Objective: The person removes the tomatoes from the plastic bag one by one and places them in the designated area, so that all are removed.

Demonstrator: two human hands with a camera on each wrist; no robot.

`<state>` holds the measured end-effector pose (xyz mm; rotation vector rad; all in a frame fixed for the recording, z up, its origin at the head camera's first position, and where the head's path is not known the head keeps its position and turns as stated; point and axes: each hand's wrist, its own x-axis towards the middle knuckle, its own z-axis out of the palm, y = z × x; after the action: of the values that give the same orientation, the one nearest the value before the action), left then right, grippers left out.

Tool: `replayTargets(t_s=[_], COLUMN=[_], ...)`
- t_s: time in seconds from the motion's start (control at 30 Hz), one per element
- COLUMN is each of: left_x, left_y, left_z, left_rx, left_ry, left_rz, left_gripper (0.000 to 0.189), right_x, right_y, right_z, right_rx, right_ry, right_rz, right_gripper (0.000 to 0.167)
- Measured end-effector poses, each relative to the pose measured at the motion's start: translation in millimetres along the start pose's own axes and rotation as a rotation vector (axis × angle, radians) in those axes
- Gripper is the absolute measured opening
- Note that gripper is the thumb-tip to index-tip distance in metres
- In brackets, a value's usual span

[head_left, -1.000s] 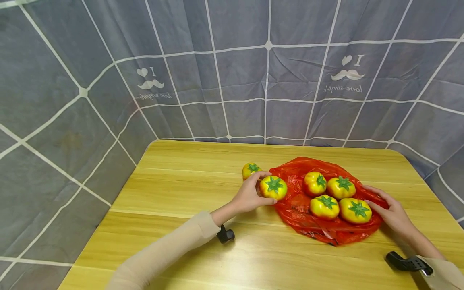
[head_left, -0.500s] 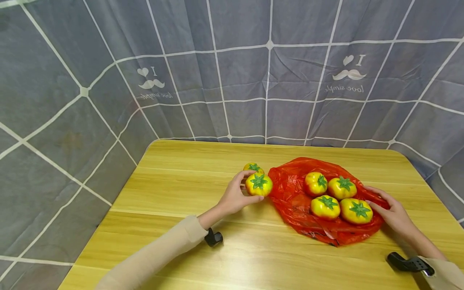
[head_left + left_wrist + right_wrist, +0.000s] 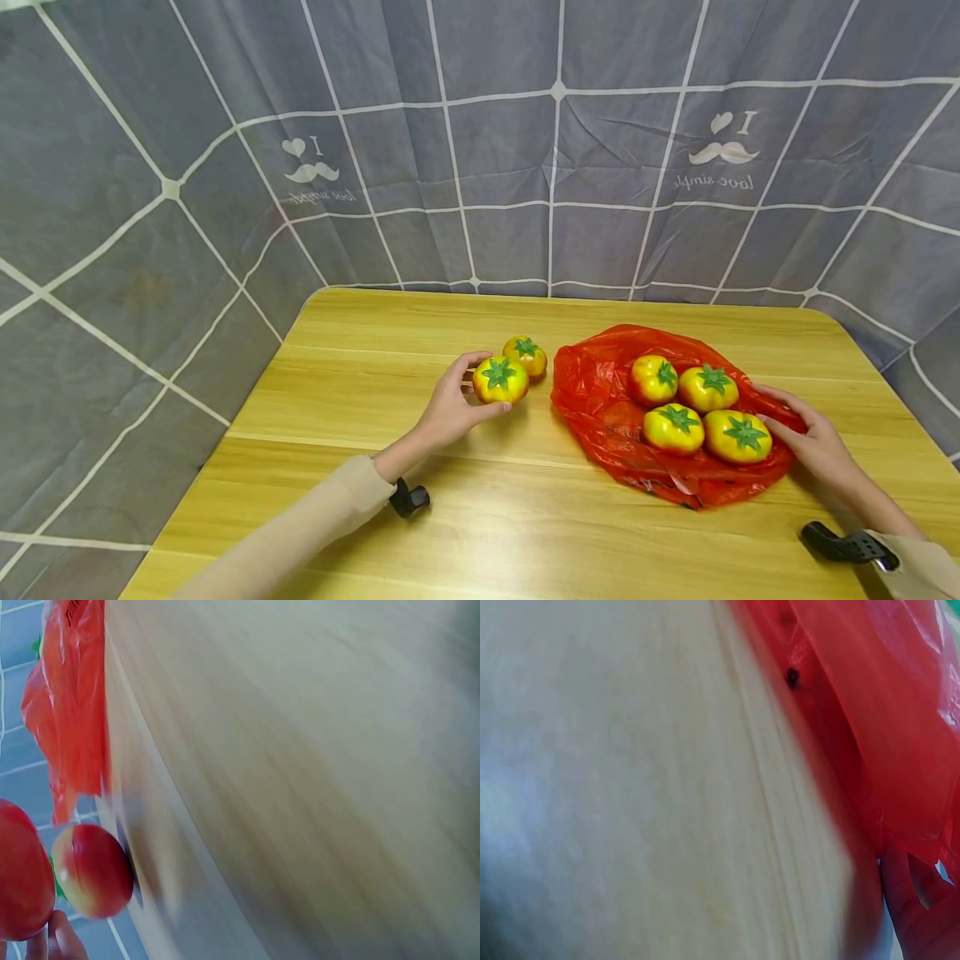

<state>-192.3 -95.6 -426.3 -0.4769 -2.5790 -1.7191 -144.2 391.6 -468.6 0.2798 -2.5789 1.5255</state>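
Observation:
In the head view my left hand [image 3: 448, 410] grips a yellow-and-red tomato [image 3: 500, 382] with a green star-shaped top, thumb at the near side and fingers at the far side. Just behind it on the table stands another tomato [image 3: 529, 358]. The left wrist view shows the held tomato [image 3: 21, 874] at its left edge and the standing one [image 3: 96, 871] beside it. My right hand [image 3: 816, 446] holds the right edge of a red plastic bag [image 3: 592, 387], its fingers partly covered by the plastic. Several tomatoes [image 3: 673, 429] sit on the spread bag.
The wooden table [image 3: 480, 533] carries everything. Grey curtain [image 3: 495, 150] with white lines hangs along the back and left sides. A black strap [image 3: 847, 546] is on the right wrist, and another [image 3: 408, 498] on the left.
My left hand has carried its tomato leftward from the bag's left edge, uncovering more of the tomato standing behind. The right hand and the bag have hardly moved.

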Motion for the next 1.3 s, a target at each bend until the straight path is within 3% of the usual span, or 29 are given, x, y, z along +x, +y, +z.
replayTargets(t_s=[0.23, 0.43, 0.77, 1.03, 1.3], left_x=[-4.2, -8.6, -7.9, 4.3, 13.8], left_y=[-4.9, -11.7, -21.6, -26.6, -30.6], left_z=[-23.7, -37.6, -38.2, -39.9, -37.1], left_rx=[0.046, 0.054, 0.05, 0.054, 0.064], left_ry=[0.033, 0.078, 0.048, 0.005, 0.019], left_rz=[0.007, -0.031, -0.154, -0.193, -0.202], left_gripper=[0.072, 0.071, 0.071, 0.073, 0.072], right_x=[-0.3, 0.1, 1.6, 1.0, 1.4], right_y=[0, 1, 5, 2, 2], right_z=[0, 0, -2, -1, -1], right_rx=[-0.003, 0.01, -0.01, -0.026, -0.028], right_ry=[0.013, 0.011, 0.008, 0.015, 0.013], right_rz=[0.008, 0.005, 0.006, 0.001, -0.005], right_gripper=[0.047, 0.047, 0.048, 0.047, 0.047])
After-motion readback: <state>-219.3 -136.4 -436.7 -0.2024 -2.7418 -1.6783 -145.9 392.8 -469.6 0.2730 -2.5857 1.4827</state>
